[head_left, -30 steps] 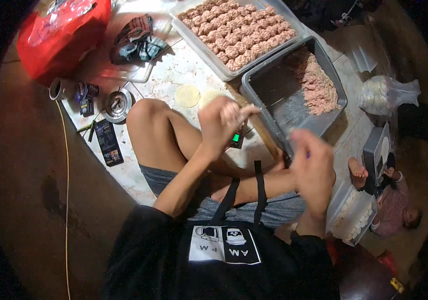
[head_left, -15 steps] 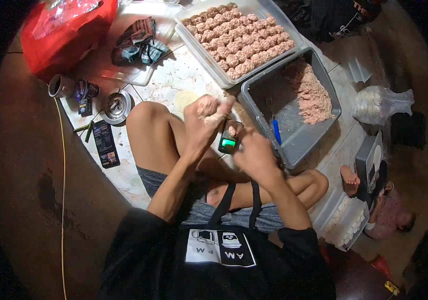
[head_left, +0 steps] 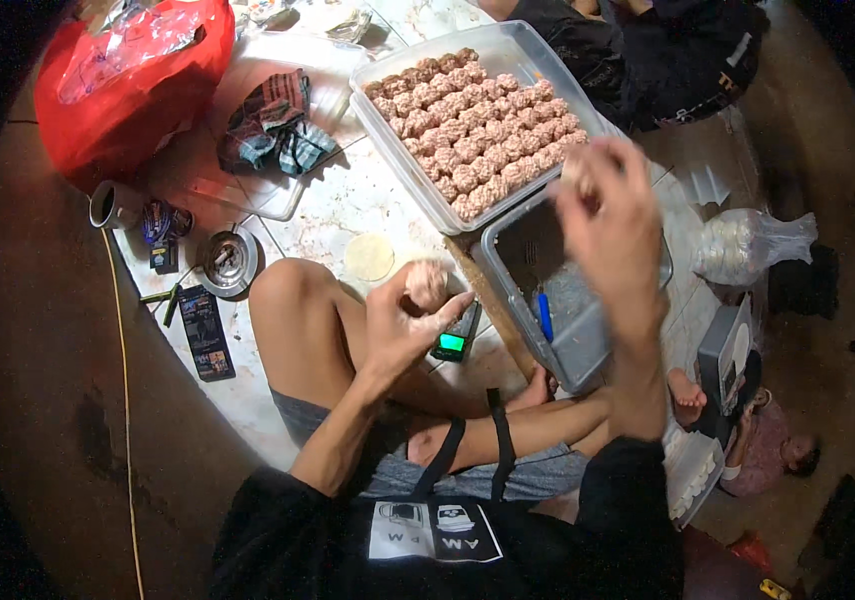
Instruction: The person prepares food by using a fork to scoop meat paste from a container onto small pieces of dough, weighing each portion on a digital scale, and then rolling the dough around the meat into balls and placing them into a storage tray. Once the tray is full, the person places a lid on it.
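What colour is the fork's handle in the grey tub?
The handle is blue, clearest in the head view.

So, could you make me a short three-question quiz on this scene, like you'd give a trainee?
1. True or false: the blue-handled fork lies in the grey tub.
2. What does the left hand hold? A) the red bag B) a pinkish ball C) the grey mug
3. Fill the gap: the lit screen near the left hand glows ____.

Key: 1. True. 2. B. 3. Green.
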